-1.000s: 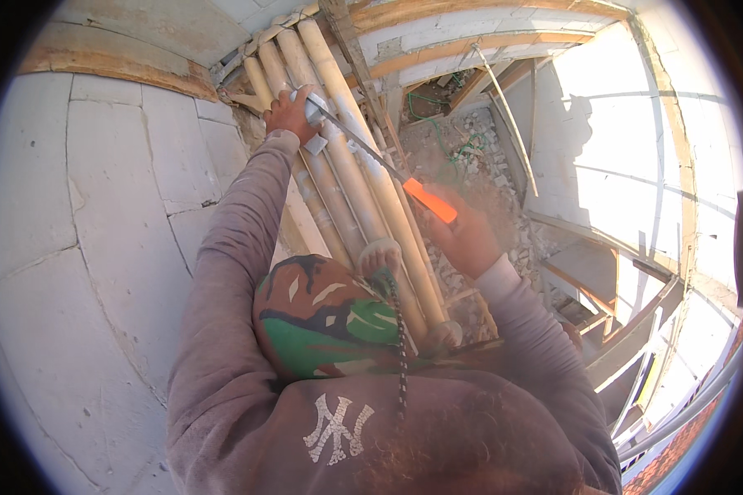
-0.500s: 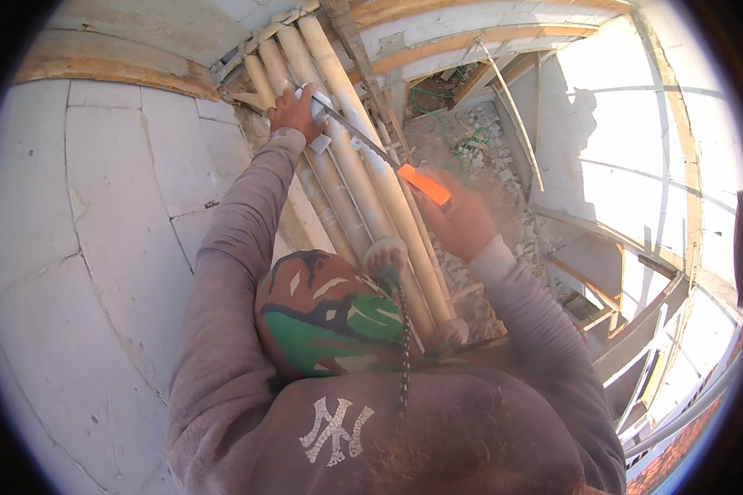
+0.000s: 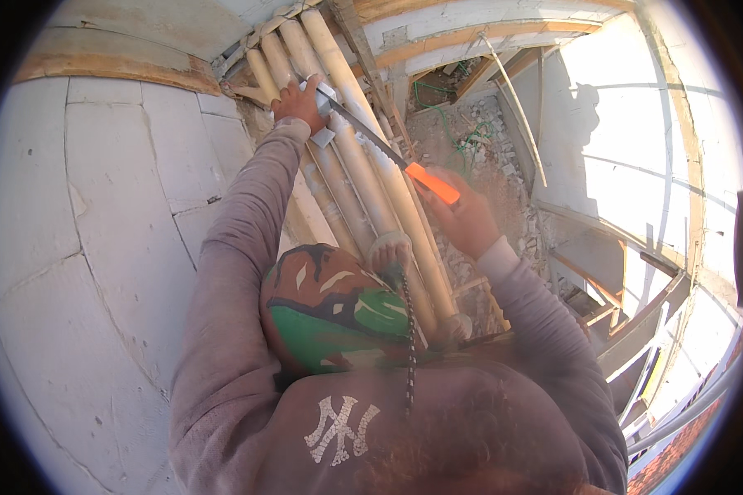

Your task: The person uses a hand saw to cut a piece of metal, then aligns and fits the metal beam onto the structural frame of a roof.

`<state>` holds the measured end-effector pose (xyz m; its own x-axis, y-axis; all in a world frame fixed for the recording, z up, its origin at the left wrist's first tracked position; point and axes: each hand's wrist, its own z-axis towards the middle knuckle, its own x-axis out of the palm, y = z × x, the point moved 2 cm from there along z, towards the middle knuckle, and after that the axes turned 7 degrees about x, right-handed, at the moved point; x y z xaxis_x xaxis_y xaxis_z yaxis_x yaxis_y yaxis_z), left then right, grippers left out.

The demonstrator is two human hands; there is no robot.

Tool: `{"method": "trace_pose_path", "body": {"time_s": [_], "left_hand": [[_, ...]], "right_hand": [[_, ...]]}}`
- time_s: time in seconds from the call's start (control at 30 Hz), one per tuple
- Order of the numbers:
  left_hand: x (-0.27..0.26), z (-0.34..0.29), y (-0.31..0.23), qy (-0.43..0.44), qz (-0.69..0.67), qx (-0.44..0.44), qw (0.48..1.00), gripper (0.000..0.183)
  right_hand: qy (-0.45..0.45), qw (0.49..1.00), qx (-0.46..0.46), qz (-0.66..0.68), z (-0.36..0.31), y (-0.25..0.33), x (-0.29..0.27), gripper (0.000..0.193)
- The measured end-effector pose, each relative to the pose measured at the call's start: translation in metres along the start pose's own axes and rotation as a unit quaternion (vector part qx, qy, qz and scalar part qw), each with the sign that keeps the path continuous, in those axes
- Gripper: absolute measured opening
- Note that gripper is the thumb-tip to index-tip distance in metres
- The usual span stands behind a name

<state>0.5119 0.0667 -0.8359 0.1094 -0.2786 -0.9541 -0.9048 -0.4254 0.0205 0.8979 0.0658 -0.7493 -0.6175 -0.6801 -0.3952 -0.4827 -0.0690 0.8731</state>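
My right hand (image 3: pixel 466 218) is closed round the orange handle of a handsaw (image 3: pixel 434 184). Its dark blade runs up and left to a small pale grey block (image 3: pixel 323 103). My left hand (image 3: pixel 299 105) grips that block from the left, pressing it onto a row of bamboo poles (image 3: pixel 362 191). The blade lies across the block beside my left fingers; how deep it sits cannot be made out. Just below the hand, a small pale piece (image 3: pixel 323 138) rests on the poles. White dust is scattered over the bamboo.
A pale block wall (image 3: pixel 115 206) rises on the left, and another wall (image 3: pixel 627 132) stands sunlit at right. Beyond the poles, rubble (image 3: pixel 491 140) covers the ground below. A thin stick (image 3: pixel 516 111) leans there. Timber framing (image 3: pixel 636 330) lies at lower right.
The saw and my right hand have shifted slightly to the right, away from the block. My left hand keeps its hold on the block.
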Motion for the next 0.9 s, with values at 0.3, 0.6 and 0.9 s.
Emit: {"method": "trace_pose_path", "body": {"time_s": [0.3,0.6,0.9], "left_hand": [[-0.002,0.002,0.003,-0.012,-0.032,0.017,0.999,0.092],[0.011,-0.029,0.015,-0.152,-0.148,0.015,0.977,0.085],[0.014,-0.062,0.015,-0.225,-0.193,0.038,0.954,0.084]], "right_hand": [[0.023,1.000,-0.012,-0.007,-0.013,-0.006,-0.011,0.046],[0.023,0.983,-0.062,-0.174,-0.051,0.023,-0.022,0.052],[0.001,0.954,-0.136,-0.267,-0.060,0.048,-0.049,0.048]]}}
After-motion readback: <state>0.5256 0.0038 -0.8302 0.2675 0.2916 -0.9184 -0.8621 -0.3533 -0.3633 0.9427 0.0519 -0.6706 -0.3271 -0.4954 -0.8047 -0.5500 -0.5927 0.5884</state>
